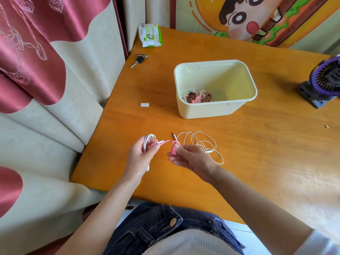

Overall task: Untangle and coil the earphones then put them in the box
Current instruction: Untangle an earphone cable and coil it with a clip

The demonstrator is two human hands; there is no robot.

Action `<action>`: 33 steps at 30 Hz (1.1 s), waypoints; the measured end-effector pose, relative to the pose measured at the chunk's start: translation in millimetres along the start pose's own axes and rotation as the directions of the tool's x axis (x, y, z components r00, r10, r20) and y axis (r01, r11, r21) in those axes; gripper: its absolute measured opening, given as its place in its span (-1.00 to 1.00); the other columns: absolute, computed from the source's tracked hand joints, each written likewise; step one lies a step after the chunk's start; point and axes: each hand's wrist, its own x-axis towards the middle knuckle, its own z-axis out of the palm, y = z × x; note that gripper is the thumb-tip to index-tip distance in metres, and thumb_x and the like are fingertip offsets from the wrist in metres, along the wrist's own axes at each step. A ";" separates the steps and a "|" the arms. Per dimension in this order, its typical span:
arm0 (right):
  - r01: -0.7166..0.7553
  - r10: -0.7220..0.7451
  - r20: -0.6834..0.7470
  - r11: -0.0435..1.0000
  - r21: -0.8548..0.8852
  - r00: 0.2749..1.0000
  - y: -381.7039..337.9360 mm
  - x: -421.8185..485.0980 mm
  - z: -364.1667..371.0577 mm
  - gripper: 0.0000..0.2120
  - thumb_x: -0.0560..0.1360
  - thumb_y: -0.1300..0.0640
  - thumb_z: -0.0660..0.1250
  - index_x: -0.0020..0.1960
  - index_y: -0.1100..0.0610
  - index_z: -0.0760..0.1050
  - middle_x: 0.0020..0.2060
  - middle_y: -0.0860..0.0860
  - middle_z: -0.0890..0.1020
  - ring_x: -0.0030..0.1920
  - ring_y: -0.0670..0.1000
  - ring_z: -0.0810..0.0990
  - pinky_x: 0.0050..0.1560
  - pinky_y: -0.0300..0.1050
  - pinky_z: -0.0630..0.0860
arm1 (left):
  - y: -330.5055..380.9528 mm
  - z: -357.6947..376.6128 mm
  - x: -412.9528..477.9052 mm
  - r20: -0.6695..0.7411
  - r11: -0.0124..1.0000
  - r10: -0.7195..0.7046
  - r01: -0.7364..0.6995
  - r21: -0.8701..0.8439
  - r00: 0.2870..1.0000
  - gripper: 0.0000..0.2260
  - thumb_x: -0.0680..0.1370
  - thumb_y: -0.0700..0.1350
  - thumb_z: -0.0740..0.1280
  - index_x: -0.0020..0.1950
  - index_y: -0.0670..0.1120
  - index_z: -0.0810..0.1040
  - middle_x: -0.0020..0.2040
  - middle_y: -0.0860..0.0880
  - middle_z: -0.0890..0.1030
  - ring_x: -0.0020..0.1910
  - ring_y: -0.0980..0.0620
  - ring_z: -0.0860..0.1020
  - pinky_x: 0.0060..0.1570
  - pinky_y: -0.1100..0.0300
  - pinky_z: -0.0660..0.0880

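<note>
The left hand (141, 153) gripped a small white coil (147, 142) and one end of a pink cord (165, 142). The right hand (189, 157) pinched a knotted pink loop at the cord's other end, and the stretch between the hands ran nearly taut above the table (257, 153). Pulling harder would probably tighten that knot rather than free it. If the left grip loosened, the white coil could spring open. A loose white cord (200, 144) lay in overlapping loops just beside the right hand, its plug pointing away, so a sweep of the wrist could drag it into a worse tangle. Whether it joined the coil could not be told. The box (207, 111) stood open farther back, well apart from the hands. Counted, there were two hands, one pink cord, one white coil, one loose white cord and one box. In the box lay one bundle of coiled earphones (199, 97), too bunched to count. Also there were one bunch of keys (138, 59), one pack of wipes (150, 35), one small white piece (144, 104) and one fan (323, 83).
</note>
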 end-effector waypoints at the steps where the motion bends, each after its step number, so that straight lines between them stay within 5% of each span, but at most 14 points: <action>1: -0.011 0.011 0.011 1.000 0.012 1.000 -0.4 -0.9 1.6 -0.73 0.56 0.09 0.23 0.02 0.30 0.53 -0.13 0.13 0.66 -0.24 -0.11 0.66 -0.21 -0.34 0.58 | -2.4 1.2 -1.0 0.023 0.999 0.009 -0.010 0.038 1.000 -0.89 0.53 -0.19 0.35 -0.18 -0.04 0.51 -0.40 0.14 0.48 -0.42 0.21 0.39 -0.37 0.30 0.33; 8: -0.036 0.036 0.026 0.999 0.024 0.999 -3.9 -3.5 9.9 -0.63 0.60 0.05 0.15 0.14 0.35 0.50 -0.11 0.16 0.66 -0.20 -0.05 0.67 -0.18 -0.29 0.60 | -2.1 8.3 -10.7 0.155 0.989 0.041 -0.063 0.136 0.987 -0.93 0.54 -0.17 0.33 -0.04 -0.06 0.61 -0.40 0.25 0.54 -0.38 0.28 0.45 -0.33 0.43 0.34; 13: -0.009 0.009 -0.001 0.988 -0.156 1.000 -5.4 -5.5 13.4 -0.62 0.61 0.04 0.15 0.13 0.35 0.51 -0.12 0.20 0.65 -0.21 -0.02 0.67 -0.18 -0.25 0.61 | 0.1 5.8 -12.0 0.180 0.983 0.090 -0.116 0.140 0.980 -0.96 0.47 -0.10 0.42 -0.10 -0.01 0.64 -0.27 -0.02 0.62 -0.29 0.18 0.50 -0.30 0.29 0.38; 19: 0.006 -0.014 -0.028 0.962 -0.273 1.000 -12.0 -7.4 16.3 -0.72 0.62 0.11 0.14 0.08 0.30 0.50 -0.25 0.10 0.65 -0.37 -0.08 0.65 -0.29 -0.27 0.61 | -0.2 6.3 -12.3 0.200 0.963 0.157 -0.195 0.186 0.967 -0.82 0.52 -0.02 0.35 -0.04 -0.12 0.63 -0.30 0.00 0.59 -0.35 0.07 0.48 -0.37 0.18 0.37; 21: 0.036 -0.084 -0.109 0.922 -0.386 0.990 -8.4 -5.4 18.7 -0.77 0.60 0.10 0.19 0.08 0.28 0.42 -0.30 0.07 0.60 -0.44 -0.09 0.59 -0.35 -0.28 0.57 | 1.7 8.1 -14.9 0.214 0.980 0.112 -0.143 0.136 0.970 -0.85 0.54 -0.04 0.32 -0.04 -0.09 0.61 -0.42 0.11 0.53 -0.45 0.18 0.41 -0.42 0.32 0.31; 24: 0.139 -0.344 -0.240 0.787 -0.601 0.908 -3.2 -2.7 17.5 -0.78 0.52 0.10 0.33 0.03 0.16 0.32 -0.35 -0.02 0.45 -0.41 -0.09 0.43 -0.38 -0.31 0.39 | -0.1 8.9 -16.2 0.187 0.991 0.059 -0.081 0.110 0.981 -0.85 0.53 0.03 0.29 -0.17 0.03 0.59 -0.43 0.09 0.39 -0.42 0.12 0.31 -0.41 0.28 0.24; 29: 0.329 -0.398 0.006 0.749 -0.575 0.917 1.7 -5.0 21.3 -0.90 0.49 0.16 0.37 -0.01 0.12 0.49 -0.27 -0.06 0.58 -0.33 -0.17 0.53 -0.23 -0.34 0.50 | -2.0 7.8 -14.0 0.116 0.997 -0.026 0.017 0.080 0.993 -0.81 0.56 -0.04 0.30 -0.09 -0.16 0.56 -0.50 0.11 0.37 -0.49 0.10 0.28 -0.49 0.19 0.22; 33: 0.347 -0.401 0.024 0.759 -0.552 0.916 -2.7 -5.5 14.9 -0.89 0.44 0.21 0.42 -0.04 0.17 0.57 -0.33 0.01 0.64 -0.34 -0.11 0.60 -0.21 -0.31 0.54 | -1.7 2.6 -14.8 0.163 0.999 -0.026 0.020 0.034 0.986 -0.76 0.55 -0.05 0.30 -0.15 -0.23 0.52 -0.50 0.13 0.30 -0.47 0.13 0.25 -0.45 0.24 0.21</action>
